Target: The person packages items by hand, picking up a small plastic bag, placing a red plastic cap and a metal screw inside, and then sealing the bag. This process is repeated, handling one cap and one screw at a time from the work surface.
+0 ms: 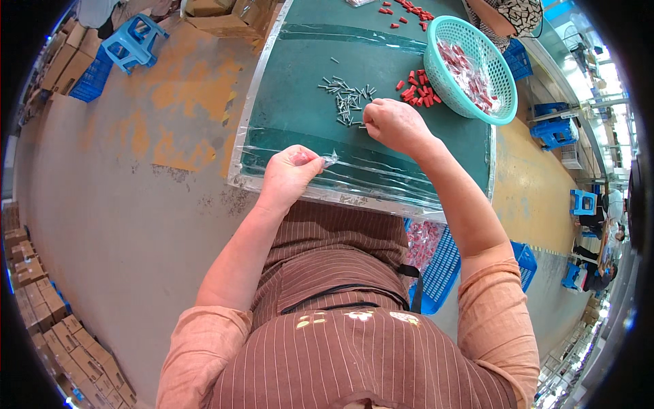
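My left hand (291,174) is over the near edge of the green-topped table (300,75), pinching a small clear plastic bag (330,161) between thumb and fingertips. My right hand (397,125) is closed just right of a loose pile of metal screws (346,97). Its fingertips point down at the pile's edge, and whatever they grip is hidden. Beyond that hand lies a cluster of short red plastic plugs (421,92). A turquoise round basket (507,95) at the table's right side holds many clear bags with red pieces inside.
More red plugs (412,9) lie at the table's far end, near another person's arm (492,17). Beneath the near right edge are blue crates (436,276), with bagged red pieces beside them. A blue stool (133,42) and cardboard boxes (228,20) stand on the floor beyond the table.
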A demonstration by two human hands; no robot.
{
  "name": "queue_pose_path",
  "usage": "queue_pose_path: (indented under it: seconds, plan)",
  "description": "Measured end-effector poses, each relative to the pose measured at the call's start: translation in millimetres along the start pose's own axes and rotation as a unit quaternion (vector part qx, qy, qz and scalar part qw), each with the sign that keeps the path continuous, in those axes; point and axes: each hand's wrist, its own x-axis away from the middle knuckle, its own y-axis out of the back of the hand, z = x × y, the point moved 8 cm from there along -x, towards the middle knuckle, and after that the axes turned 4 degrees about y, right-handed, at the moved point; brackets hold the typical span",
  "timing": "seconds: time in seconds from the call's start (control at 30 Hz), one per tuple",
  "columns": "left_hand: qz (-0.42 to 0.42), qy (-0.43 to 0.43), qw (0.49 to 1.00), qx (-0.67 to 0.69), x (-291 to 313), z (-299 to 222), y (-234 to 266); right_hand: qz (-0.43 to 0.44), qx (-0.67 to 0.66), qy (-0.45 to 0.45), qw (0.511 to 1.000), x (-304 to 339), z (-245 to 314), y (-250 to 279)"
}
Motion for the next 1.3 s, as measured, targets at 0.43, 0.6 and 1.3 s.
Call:
queue_pose_path:
  seconds: [0.43,0.6,1.3]
  plan:
    - [-0.009,0.004,1.000,0.022,3,0,4,-0.036,0.026,0.038,0.998,6,19,-2]
    - [-0.012,-0.002,1.000,0.008,0,-1,2,0.022,0.050,0.009,0.998,-7,16,-7]
    - [-0.025,-0.039,0.997,-0.055,-12,-17,-8,-0.092,-0.254,-0.086,0.959,10,4,7]
